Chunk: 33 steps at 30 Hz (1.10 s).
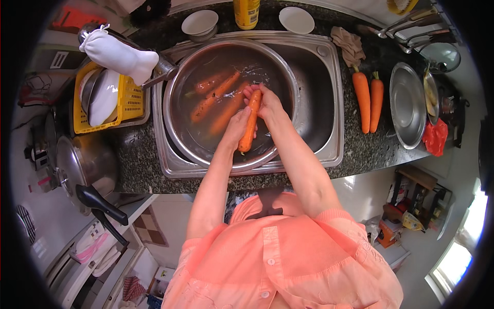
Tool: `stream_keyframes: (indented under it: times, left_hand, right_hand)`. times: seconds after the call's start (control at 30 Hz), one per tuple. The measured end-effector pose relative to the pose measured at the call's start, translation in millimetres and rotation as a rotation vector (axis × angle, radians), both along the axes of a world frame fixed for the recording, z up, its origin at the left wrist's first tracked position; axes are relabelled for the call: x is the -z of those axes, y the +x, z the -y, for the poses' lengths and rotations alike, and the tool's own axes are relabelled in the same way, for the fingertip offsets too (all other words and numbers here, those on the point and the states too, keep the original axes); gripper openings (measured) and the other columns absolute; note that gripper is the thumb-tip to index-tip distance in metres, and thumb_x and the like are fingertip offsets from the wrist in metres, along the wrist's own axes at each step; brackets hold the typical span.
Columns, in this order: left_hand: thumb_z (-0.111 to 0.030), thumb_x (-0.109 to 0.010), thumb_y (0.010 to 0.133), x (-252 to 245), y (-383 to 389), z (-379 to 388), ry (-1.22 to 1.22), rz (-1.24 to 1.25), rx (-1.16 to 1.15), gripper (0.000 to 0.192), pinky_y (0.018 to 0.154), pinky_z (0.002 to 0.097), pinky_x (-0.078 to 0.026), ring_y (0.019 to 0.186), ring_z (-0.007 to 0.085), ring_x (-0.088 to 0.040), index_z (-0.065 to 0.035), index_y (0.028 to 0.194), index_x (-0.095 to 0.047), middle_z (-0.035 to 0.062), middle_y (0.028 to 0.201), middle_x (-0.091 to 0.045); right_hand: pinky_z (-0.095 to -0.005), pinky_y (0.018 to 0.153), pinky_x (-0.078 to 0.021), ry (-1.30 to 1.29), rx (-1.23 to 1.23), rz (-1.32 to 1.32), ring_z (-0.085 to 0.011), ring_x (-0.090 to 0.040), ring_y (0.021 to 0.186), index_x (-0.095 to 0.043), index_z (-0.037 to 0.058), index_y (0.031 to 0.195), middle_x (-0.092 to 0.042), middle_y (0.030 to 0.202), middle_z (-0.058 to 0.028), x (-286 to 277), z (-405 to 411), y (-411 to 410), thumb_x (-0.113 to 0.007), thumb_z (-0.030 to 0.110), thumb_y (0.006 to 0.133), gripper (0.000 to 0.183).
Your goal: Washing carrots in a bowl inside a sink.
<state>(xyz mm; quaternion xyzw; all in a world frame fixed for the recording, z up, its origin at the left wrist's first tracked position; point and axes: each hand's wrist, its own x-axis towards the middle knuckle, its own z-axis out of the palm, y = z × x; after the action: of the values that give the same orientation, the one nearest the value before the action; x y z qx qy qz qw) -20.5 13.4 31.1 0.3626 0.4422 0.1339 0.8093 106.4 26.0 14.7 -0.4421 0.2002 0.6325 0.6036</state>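
Observation:
Both my hands hold one wet orange carrot point(251, 119) over the round stainless steel basin point(168, 104). My left hand point(236, 129) wraps the lower part of the carrot, and my right hand point(268, 101) is around its upper end. Murky water fills the basin, which rests in the metal sink point(336, 96). Several other carrots lie in the water to the left of my hands; one of them, a dirt-specked carrot point(216, 96), shows dark marks. On the counter right of the sink lie two cleaner-looking carrots point(361, 98) side by side.
A faucet point(166, 71) with a white cloth cover point(119, 52) reaches over the basin's left rim. Left of it stands a yellow plastic basket point(131, 100) with dishes. A pressure cooker point(92, 162) sits at left. Rightward are a crumpled cloth point(348, 44) and a shallow metal bowl point(407, 104).

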Motion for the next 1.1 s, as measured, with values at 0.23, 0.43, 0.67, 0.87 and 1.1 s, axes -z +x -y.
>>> stream_keyframes:
  times: [0.23, 0.43, 0.67, 0.87, 1.1]
  left_hand:
    - [-0.04, -0.041, 0.086, -4.2, -1.2, -1.4, 0.012, 0.05, -0.02, 0.039, 0.04, 0.0237, -0.041, 0.044, 0.0139, -0.049, -0.0016, 0.086, -0.049, 0.0071, 0.06, -0.05]
    - [-0.04, -0.047, 0.083, -0.3, -1.6, 1.6, 0.091, 0.044, -0.069, 0.038, 0.041, 0.0223, -0.04, 0.045, 0.0123, -0.049, -0.0024, 0.087, -0.05, 0.0054, 0.061, -0.051]
    - [-0.039, -0.054, 0.08, 4.3, -7.7, 1.7, 0.358, -0.09, -0.133, 0.035, 0.046, 0.0204, -0.039, 0.053, 0.0087, -0.049, -0.0048, 0.088, -0.051, 0.0029, 0.064, -0.052]
    - [-0.035, -0.06, 0.074, -6.8, -1.5, 2.2, 0.696, -0.415, -0.093, 0.037, 0.053, 0.0287, -0.042, 0.058, 0.014, -0.053, -0.002, 0.088, -0.054, 0.0085, 0.063, -0.056]
    - [-0.035, -0.057, 0.077, 9.3, -2.9, 1.1, 0.683, -0.341, -0.143, 0.035, 0.051, 0.0274, -0.041, 0.058, 0.0157, -0.056, -0.0015, 0.088, -0.053, 0.0078, 0.064, -0.057]
  right_hand:
    - [-0.0383, 0.073, -0.0447, 0.022, 0.182, 0.049, -0.0214, -0.057, 0.082, -0.048, 0.0052, 0.085, -0.057, 0.093, -0.0105, -3.4, 1.5, -9.5, -0.035, 0.026, 0.09, 0.026]
    - [-0.0326, 0.072, -0.0463, -0.051, 0.686, -0.082, -0.0211, -0.055, 0.085, -0.048, 0.0046, 0.081, -0.057, 0.089, -0.0093, -6.5, 1.2, -14.4, -0.039, 0.024, 0.089, 0.022]
    - [-0.0283, 0.06, -0.0453, 0.059, -0.091, 1.204, -0.017, -0.054, 0.07, -0.057, 0.0033, 0.089, -0.056, 0.084, -0.0074, -35.6, 20.9, -0.1, -0.061, 0.023, 0.075, 0.024]
    - [-0.0264, 0.057, -0.0436, 0.243, -0.341, 1.674, -0.0161, -0.054, 0.06, -0.062, 0.0037, 0.083, -0.055, 0.069, -0.0084, -39.3, 21.9, 6.5, -0.066, 0.012, 0.067, 0.019]
    - [-0.0278, 0.053, -0.0418, 0.166, -0.27, 1.873, -0.018, -0.054, 0.057, -0.057, -0.0005, 0.07, -0.056, 0.066, -0.0112, -30.2, 19.0, -6.7, -0.061, 0.015, 0.073, 0.016]
